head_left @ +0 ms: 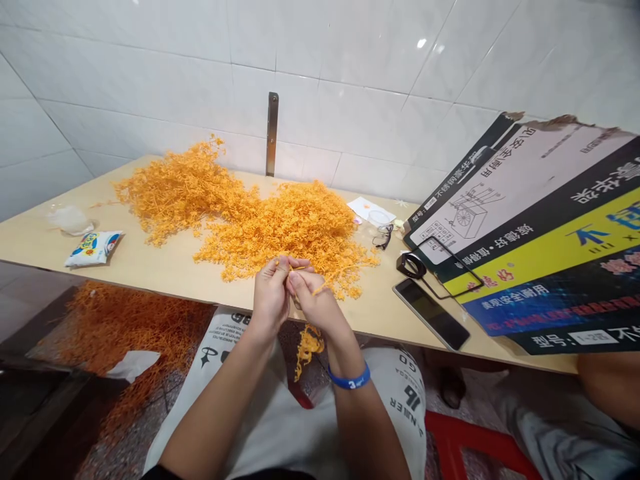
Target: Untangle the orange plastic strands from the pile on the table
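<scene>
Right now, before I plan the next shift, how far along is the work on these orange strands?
Seemingly early. Apparently done: a heap of orange strands lies below the table's near edge, at left. In hand: the left hand and right hand pinch a few orange strands together, above an orange clump. Left: the large orange tangle on the table looks like the bulk.
</scene>
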`<state>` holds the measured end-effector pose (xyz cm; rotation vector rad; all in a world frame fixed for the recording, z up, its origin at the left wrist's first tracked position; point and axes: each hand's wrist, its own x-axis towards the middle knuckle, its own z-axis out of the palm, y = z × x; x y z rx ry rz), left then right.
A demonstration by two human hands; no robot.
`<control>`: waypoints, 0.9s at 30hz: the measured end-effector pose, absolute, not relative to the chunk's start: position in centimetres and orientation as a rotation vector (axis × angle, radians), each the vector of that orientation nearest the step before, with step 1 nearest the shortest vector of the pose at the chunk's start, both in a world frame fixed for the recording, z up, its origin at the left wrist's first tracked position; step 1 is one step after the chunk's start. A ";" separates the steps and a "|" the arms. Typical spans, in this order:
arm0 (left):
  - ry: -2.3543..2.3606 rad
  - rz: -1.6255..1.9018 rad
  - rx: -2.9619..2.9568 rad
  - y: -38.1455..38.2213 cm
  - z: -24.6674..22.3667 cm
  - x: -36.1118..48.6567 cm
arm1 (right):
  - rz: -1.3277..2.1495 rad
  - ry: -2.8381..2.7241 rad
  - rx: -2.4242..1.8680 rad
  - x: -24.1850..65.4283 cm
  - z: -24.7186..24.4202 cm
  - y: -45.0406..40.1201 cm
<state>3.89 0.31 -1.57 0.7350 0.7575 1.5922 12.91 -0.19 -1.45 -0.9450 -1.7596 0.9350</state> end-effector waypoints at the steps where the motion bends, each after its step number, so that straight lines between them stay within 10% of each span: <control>1: 0.833 1.655 0.793 0.3 -1.6 3.9 | 0.850 -1.752 -1.024 12.4 -1.3 -0.3; 27: 0.904 1.221 1.299 -0.2 2.4 -0.8 | 1.350 -1.660 -0.599 12.7 -2.0 1.0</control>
